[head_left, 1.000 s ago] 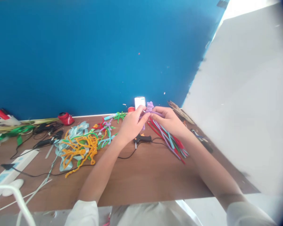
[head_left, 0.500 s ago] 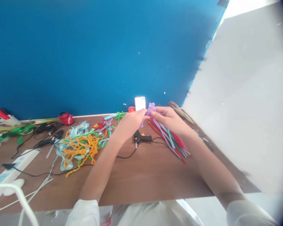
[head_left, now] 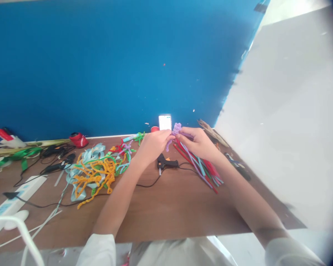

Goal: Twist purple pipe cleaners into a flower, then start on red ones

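Between my two hands is a bunched purple pipe cleaner (head_left: 177,128), its loose end hanging below my fingers. My left hand (head_left: 157,142) pinches it from the left, thumb and fingers closed. From the right, my right hand (head_left: 198,142) grips it with thumb and forefinger pressed together. Beneath the hands, a black glue gun (head_left: 168,162) lies on the brown table (head_left: 166,210). A bundle of coloured pipe cleaners (head_left: 202,166), red, purple, green and light blue, fans out partly under my right hand. Behind my left hand a lit phone (head_left: 165,122) leans on the wall.
Left of my arm lies a tangle of orange pipe cleaners (head_left: 97,171) over light blue ribbon (head_left: 74,184). Farther left are a second glue gun (head_left: 59,164), a white power strip (head_left: 18,201) and trailing cords. Dried husks (head_left: 213,133) rest at the back right.
The bunched purple pipe cleaner has shifted very slightly down and left, and its tip has turned a little. Both hands keep their hold; the things on the table stay put.
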`<state>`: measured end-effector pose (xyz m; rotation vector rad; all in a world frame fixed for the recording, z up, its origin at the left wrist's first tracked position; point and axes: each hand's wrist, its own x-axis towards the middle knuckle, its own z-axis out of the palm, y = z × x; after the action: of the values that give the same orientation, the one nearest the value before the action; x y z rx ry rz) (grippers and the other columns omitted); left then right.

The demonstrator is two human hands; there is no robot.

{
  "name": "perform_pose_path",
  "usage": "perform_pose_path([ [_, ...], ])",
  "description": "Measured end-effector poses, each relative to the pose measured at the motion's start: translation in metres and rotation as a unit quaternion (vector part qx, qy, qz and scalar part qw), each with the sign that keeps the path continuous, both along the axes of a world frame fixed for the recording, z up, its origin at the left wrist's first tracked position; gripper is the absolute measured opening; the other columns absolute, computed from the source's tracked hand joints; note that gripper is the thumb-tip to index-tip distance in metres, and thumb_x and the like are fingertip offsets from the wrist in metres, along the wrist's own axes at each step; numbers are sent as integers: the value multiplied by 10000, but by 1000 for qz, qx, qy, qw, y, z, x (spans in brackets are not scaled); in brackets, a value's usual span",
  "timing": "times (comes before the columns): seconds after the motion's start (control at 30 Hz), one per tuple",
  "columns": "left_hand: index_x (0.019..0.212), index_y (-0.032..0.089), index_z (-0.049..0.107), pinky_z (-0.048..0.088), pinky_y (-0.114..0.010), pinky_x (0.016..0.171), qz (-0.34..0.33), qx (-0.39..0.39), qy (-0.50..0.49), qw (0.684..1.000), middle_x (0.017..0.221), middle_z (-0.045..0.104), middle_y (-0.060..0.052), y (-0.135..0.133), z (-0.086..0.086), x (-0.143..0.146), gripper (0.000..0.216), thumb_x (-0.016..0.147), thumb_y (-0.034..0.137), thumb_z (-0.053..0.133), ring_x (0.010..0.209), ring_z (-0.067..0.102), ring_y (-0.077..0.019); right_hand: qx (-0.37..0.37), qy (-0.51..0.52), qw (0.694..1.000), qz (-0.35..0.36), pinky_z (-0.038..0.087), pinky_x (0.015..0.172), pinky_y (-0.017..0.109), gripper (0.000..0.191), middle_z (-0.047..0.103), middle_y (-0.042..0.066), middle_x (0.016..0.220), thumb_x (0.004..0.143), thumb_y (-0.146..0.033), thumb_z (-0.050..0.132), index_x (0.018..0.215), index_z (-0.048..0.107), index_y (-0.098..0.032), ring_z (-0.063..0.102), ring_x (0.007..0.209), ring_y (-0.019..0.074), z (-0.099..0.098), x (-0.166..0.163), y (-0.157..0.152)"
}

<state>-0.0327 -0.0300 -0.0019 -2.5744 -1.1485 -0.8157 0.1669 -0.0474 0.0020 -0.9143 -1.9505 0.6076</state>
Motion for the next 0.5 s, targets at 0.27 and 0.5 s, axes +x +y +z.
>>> perform_pose_path([
  [0.27,823,164,617,360,-276,624,-39,1,-18,999,804,694,-48,0,2,-3,341,1048,344,435,714,632,-161,11,-11,999,40,427,735,294,243,667,32,859,968,-345,542,1018,721,-189,536,766,169,-1,6,4],
  [0.5,836,163,612,310,-292,573,1,15,18,1000,805,707,-59,-1,0,-1,340,1048,358,432,670,631,-170,12,-16,999,34,434,740,290,221,682,24,859,935,-266,544,1016,735,-188,565,783,167,-3,5,8],
])
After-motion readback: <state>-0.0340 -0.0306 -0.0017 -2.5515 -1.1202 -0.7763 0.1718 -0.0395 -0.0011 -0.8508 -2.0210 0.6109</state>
